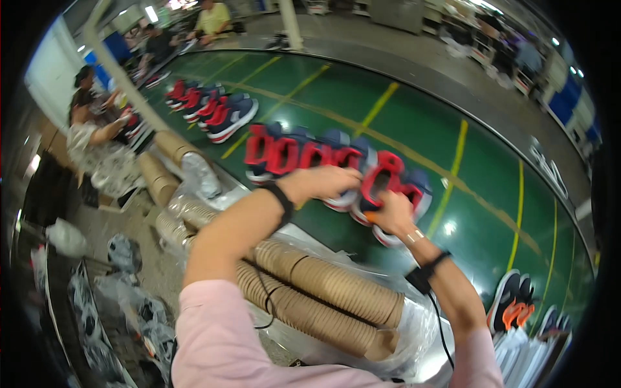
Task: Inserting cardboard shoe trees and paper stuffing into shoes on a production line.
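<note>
A row of navy and red sneakers [281, 155] with white soles stands on the green conveyor belt [427, 123] in front of me. My left hand [331, 182] reaches over the near side of the row, fingers curled against a shoe; what they grip is blurred. My right hand [393, 212] is closed at the near end of the right-hand sneaker [381, 184], by its red-lined opening. A small orange piece [370, 216] shows beside its fingers, and I cannot make out its kind. Both wrists wear black bands.
Long stacks of ridged brown cardboard pieces [330, 275] in clear plastic lie between me and the belt. More sneakers [223, 116] stand farther left. Dark shoes with orange parts [511, 301] are at the right. A co-worker [97, 136] sits at the left, handling a shoe.
</note>
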`<state>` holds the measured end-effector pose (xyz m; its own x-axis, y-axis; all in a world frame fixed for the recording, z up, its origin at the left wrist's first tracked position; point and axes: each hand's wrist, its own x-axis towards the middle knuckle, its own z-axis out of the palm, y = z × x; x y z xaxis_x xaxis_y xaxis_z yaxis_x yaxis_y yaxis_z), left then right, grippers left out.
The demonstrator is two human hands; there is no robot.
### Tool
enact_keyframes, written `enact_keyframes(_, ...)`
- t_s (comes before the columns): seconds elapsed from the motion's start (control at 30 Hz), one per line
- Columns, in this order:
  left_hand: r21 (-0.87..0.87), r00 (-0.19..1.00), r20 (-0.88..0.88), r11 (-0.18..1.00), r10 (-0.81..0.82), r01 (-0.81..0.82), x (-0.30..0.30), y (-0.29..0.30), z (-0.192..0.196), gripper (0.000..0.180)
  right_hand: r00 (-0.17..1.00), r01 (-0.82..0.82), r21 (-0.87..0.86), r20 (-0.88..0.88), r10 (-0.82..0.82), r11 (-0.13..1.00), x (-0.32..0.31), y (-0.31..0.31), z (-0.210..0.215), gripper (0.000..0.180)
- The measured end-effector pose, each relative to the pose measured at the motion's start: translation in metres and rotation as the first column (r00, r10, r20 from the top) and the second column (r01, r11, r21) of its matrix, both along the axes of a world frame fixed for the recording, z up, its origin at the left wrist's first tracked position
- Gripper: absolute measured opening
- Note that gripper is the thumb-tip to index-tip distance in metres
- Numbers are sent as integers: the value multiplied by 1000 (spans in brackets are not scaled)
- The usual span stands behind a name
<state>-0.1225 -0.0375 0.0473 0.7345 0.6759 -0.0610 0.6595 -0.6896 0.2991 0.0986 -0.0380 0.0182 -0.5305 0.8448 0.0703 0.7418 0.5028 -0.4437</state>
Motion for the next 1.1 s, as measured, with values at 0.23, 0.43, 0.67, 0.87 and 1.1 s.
enact_keyframes(0.23, -64, 943, -295, 982, 154, -180, -94, 25, 30, 42, 843, -330, 285, -341, 417, 900, -50, 21, 38, 66)
enact_keyframes(0.43, 300, 997, -71, 953, -26, 46, 98, 46, 124, 51, 879, -6, 587, -382, 284, 810, 110, -114, 111, 45)
enact_keyframes(0.67, 401, 645, 281, 698, -711, 594, 365, -114, 213, 55, 930, 282, 740, -56, -363, 611, 284, -387, 160, 33)
enact_keyframes(0.87, 421, 308, 89, 316, -947, 850, 434, -237, 251, 48, 301, 653, 749, -121, -946, 112, 341, -611, 217, 35)
enact_keyframes(1.1, 416, 12, 43, 28, -999, 909, 518, -361, 253, 37, -402, 622, 493, -465, -789, -608, 439, -870, 198, 26)
